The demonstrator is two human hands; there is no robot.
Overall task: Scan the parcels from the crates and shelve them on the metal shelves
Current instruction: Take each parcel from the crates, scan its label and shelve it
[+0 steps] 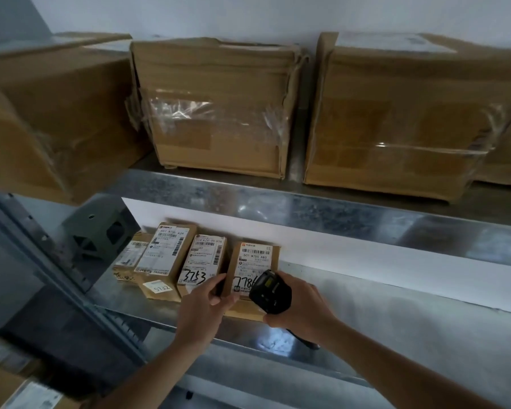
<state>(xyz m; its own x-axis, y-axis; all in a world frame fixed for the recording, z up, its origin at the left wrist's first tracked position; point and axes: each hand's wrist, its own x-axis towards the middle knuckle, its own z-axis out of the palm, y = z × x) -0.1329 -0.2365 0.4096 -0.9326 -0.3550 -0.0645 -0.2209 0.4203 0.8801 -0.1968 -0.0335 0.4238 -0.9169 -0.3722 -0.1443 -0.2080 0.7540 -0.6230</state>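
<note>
Several small brown parcels with white labels lie side by side on the lower metal shelf point(396, 326). My left hand point(202, 308) grips the near left corner of the rightmost parcel point(255, 261), marked 778 in black pen. My right hand point(298, 308) holds a black handheld scanner point(270, 295) just over that parcel's near end, covering part of its label. To its left lies a parcel point(202, 259) marked 3753, then a longer parcel point(163, 256) with a small tag reading 5732, and one more behind it.
Three large taped cardboard boxes point(219, 113) fill the upper shelf point(307, 208). A grey upright post point(42, 261) runs down the left. More labelled parcels point(21, 388) lie at the bottom left. A dark metal bracket point(98, 228) sits at the back left of the lower shelf.
</note>
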